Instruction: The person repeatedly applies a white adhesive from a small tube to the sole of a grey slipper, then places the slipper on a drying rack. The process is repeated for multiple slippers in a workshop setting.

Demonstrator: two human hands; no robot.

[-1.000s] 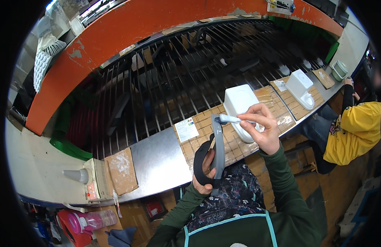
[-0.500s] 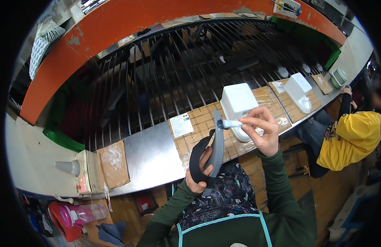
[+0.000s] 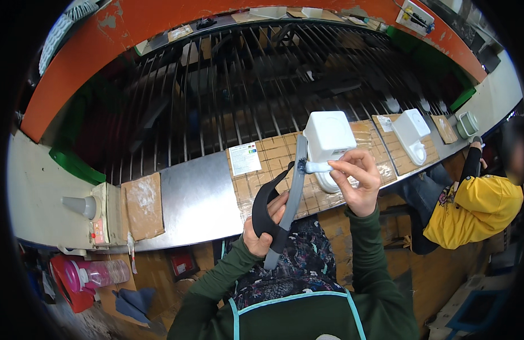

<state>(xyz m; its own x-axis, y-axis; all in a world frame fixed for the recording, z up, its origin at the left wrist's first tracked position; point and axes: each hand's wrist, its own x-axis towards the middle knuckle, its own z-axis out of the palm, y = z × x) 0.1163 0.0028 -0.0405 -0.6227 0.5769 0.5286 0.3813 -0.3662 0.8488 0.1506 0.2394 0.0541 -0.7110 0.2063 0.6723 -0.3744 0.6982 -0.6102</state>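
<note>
My left hand [image 3: 261, 235] is closed around a slipper with a grey sole [image 3: 295, 198] and a wide black strap [image 3: 263, 207]. The slipper is held on edge above my lap, its far end near the bench. Between the thumb and fingers of my right hand [image 3: 359, 182] is a small brush [image 3: 318, 168] with a pale blue handle. Its dark bristles touch the sole near the far end. Just behind the brush stands a white plastic container [image 3: 330, 135] with a rounded foot, partly hidden by my right hand.
Cardboard [image 3: 279, 152] with a printed label [image 3: 245, 158] covers part of the metal bench [image 3: 196, 198]. Beyond run dark conveyor rods [image 3: 228, 96] under an orange frame [image 3: 75, 79]. A second white container [image 3: 410, 136] stands rightward, near a person in yellow [image 3: 471, 209]. A pink-lidded bottle [image 3: 103, 274] sits lower left.
The slipper has turned, showing more of the sole's length, and the brush now touches farther from its far tip. The whole view has shifted slightly.
</note>
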